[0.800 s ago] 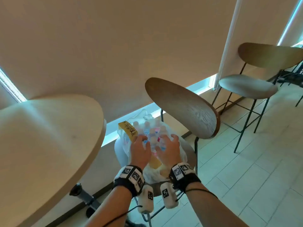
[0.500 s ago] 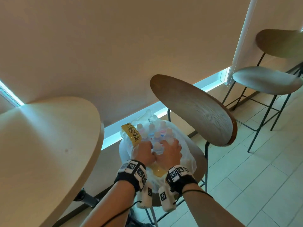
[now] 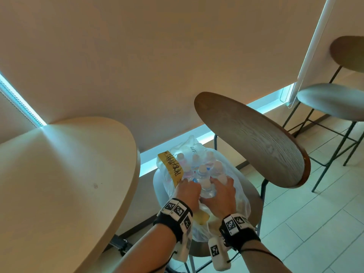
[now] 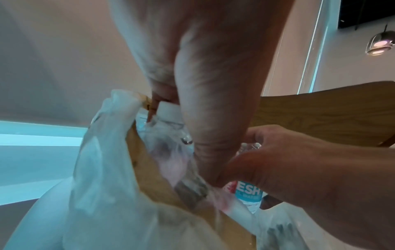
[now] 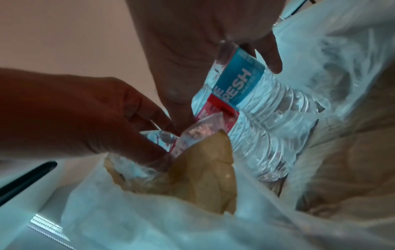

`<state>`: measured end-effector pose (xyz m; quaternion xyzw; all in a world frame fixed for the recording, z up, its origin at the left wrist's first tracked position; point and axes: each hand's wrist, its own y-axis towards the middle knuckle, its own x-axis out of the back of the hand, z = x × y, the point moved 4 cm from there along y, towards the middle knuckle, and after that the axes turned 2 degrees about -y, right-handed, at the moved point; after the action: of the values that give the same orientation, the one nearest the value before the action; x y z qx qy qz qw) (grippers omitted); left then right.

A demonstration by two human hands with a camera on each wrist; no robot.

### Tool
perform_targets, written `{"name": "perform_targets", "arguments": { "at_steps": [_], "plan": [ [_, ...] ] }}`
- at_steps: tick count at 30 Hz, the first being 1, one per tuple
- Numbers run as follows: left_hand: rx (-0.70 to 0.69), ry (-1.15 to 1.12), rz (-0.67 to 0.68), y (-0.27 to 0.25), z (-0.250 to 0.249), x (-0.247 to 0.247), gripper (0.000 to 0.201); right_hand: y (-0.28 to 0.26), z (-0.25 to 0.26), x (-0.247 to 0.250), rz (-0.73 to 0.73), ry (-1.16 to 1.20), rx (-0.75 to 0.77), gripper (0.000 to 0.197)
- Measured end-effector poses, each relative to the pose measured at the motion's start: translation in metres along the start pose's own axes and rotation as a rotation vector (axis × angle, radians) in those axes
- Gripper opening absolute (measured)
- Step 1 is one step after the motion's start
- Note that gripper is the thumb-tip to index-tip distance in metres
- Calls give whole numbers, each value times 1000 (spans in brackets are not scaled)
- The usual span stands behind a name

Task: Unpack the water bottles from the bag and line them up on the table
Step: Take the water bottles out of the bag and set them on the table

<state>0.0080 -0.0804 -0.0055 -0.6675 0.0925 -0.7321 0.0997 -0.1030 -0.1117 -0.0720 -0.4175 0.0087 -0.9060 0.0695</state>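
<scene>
A white plastic bag (image 3: 239, 196) sits on a chair seat and holds several clear water bottles (image 3: 197, 162) in torn clear wrap. My right hand (image 3: 221, 186) grips the nearest bottle (image 3: 205, 189), with thumb and fingers on either side of its blue and red label (image 5: 239, 76). My left hand (image 3: 188, 187) is just left of it. Its fingers curl and pinch the clear wrap (image 5: 192, 133) beside a white cap (image 4: 169, 108). A yellow printed strip (image 3: 172, 166) lies along the bag's left side.
The round pale table (image 3: 59, 184) is close on the left, higher than the seat. The chair's dark wooden backrest (image 3: 250, 138) overhangs on the right of the bag. A second chair (image 3: 331, 101) stands far right on the tiled floor (image 3: 305, 223).
Both hands have moved in from flat over the bottle tops and closed around the nearest bottle and its wrap. The head view has shifted slightly.
</scene>
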Motion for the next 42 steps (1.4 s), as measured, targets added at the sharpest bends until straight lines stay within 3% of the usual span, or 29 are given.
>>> {"name": "perform_targets", "arguments": {
  "at_steps": [6,11,13,17,21,23,24,28,30,34,39,42],
  "plan": [
    [26,-219,-182,-28,1,23,39,-18,-7,33,-115,153,28,84],
    [-3,-451,-286,-78,-5,81,44,-39,13,89,-190,245,123,99],
    [-24,-446,-323,-108,-8,112,48,-55,38,124,-206,224,165,95],
    [-32,-473,-460,-187,1,178,55,-92,113,207,-271,125,388,87],
    [71,-564,-660,-279,49,237,56,-118,200,261,-83,157,612,59],
    [154,-612,-704,-321,83,255,57,-127,238,268,-61,130,723,63],
    [197,-622,-708,-339,99,261,57,-138,263,267,-52,163,788,65],
    [394,-526,-694,-393,170,265,51,-179,344,229,273,353,1030,52],
    [489,-469,-656,-410,208,257,52,-194,372,197,382,366,1065,42],
    [615,-392,-553,-423,270,236,50,-225,416,128,515,322,1097,49],
    [669,-407,-456,-425,319,208,52,-254,452,63,512,212,1130,56],
    [660,-421,-418,-424,335,199,51,-261,465,42,511,150,1134,48]
  ]
}}
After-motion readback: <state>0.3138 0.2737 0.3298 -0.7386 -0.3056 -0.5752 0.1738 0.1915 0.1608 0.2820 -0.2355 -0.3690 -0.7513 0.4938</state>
